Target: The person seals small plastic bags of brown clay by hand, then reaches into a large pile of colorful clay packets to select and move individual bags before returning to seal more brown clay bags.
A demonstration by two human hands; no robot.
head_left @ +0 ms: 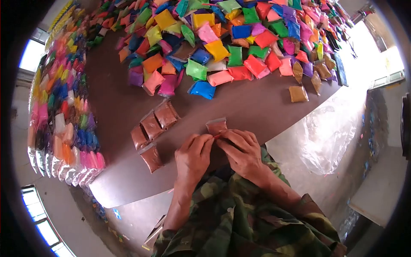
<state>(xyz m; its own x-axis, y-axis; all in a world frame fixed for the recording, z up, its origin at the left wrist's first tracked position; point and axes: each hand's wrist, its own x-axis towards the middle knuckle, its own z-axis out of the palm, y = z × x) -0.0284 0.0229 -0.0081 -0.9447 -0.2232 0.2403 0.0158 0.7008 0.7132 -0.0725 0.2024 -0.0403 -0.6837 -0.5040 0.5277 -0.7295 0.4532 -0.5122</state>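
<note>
Centrally, over the near edge of a smooth dark-brown tabletop (257, 100): one small reddish-brown packet in clear film (216, 125), extending just beyond the fingertips (resting or lifted: cannot tell). Left hand (192, 155): pinched closed at thumb and forefinger, apparently on the packet's near edge. Right hand (242, 153): likewise pinched, touching or nearly touching the left, with a thin red sliver (218, 136) between (nature not clear). To the left: four matching reddish-brown packets (150, 126), three in a row and one just below, apart from the hands. Beyond: a large heap of multicoloured film-wrapped packets (242, 32). At the heap's right: a square mustard-brown packet (298, 94).

Risks, as judged: splitting of the film, from uneven pulling between the pinches; bursting at a seam, from squeezing too hard; dropping off the table edge, from too slight a hold.
</note>
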